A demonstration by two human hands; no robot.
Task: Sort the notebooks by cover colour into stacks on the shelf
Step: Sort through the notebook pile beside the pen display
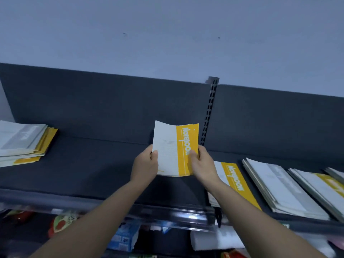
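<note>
Our forearms reach up from the bottom of the frame, over packaged goods (124, 237) on the lower level, to the centre. Both hands grip a white-and-yellow notebook (175, 151) there, held just above the dark shelf (93, 164) and touching no pile. Our left hand (147, 162) pinches its lower left corner with the thumb on the cover. Our right hand (202, 164) curls round the lower right edge, over the yellow band. We may be gripping more than one; we cannot tell.

At the left edge of the frame lies a left stack (24, 142), grey covers on top and yellow edges showing beneath. Right of centre lies a yellow-banded notebook (234, 179), and further right are overlapping grey piles (275, 187) with a yellow cover among them. We judge the sort about midway: piles exist, but colours look mixed, and the one in our hands has no place yet.
</note>
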